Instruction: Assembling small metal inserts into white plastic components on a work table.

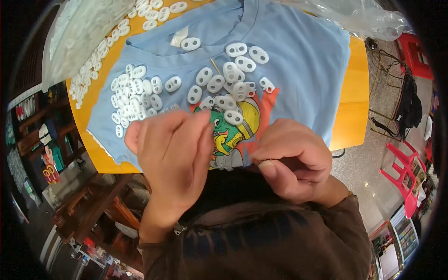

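My left hand (pixel 175 151) is raised over the lower part of a light blue T-shirt (pixel 305 70), its fingers curled closed; whatever they hold, if anything, is hidden. At the shirt's front edge, my right hand (pixel 294 158) pinches a tiny dark, thin thing (pixel 262 162) between thumb and index finger; its kind is too small to tell. Beyond my hands lie several loose white oval plastic pieces with two holes each (pixel 215 83), some over the shirt's cartoon print (pixel 247 119). A denser heap of similar pieces (pixel 133 95) sits left of them.
The shirt lies on a yellow tabletop (pixel 352 102). A translucent bag (pixel 79 37) with more white pieces stands at the far left, and pieces spill beside it. Clear plastic (pixel 354 18) covers the far right corner. A red plastic chair (pixel 406 175) stands on the floor to the right.
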The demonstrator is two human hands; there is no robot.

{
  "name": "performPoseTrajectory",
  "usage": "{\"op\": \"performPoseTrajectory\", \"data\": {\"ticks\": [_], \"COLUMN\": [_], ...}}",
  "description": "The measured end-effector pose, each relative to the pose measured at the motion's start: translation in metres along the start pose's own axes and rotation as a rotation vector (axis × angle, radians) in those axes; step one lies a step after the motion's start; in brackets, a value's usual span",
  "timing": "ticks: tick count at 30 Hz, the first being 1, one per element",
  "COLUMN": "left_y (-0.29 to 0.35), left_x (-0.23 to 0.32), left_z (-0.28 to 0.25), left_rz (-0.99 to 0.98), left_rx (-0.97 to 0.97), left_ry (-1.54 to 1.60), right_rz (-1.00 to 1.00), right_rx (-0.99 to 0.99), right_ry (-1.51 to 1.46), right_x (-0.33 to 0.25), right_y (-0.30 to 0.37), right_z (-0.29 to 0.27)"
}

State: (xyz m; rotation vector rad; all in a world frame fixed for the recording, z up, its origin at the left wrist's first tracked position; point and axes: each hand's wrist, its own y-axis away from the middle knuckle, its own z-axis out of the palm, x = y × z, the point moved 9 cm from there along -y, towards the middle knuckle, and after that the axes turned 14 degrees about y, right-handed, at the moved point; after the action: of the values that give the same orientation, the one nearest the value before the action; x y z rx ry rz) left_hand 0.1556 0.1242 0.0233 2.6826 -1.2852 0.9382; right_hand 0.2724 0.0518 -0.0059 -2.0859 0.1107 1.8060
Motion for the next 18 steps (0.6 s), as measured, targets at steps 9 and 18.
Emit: {"op": "performPoseTrajectory", "data": {"ticks": [9,18], "left_y": [-0.014,-0.019], "left_x": [-0.007,-0.006], "left_z": [0.014,0.010], "left_rz": [-0.009,-0.074], "left_rx": [-0.048,-0.084], "left_ry": [-0.095,-0.075], "right_rz": [-0.052,-0.104], "right_rx": [-0.018,0.016], "right_ry": [-0.002,0.090], "right_x": [0.002,-0.007], "right_y": [-0.002,0.002], "right_z": [-0.001,0.001]}}
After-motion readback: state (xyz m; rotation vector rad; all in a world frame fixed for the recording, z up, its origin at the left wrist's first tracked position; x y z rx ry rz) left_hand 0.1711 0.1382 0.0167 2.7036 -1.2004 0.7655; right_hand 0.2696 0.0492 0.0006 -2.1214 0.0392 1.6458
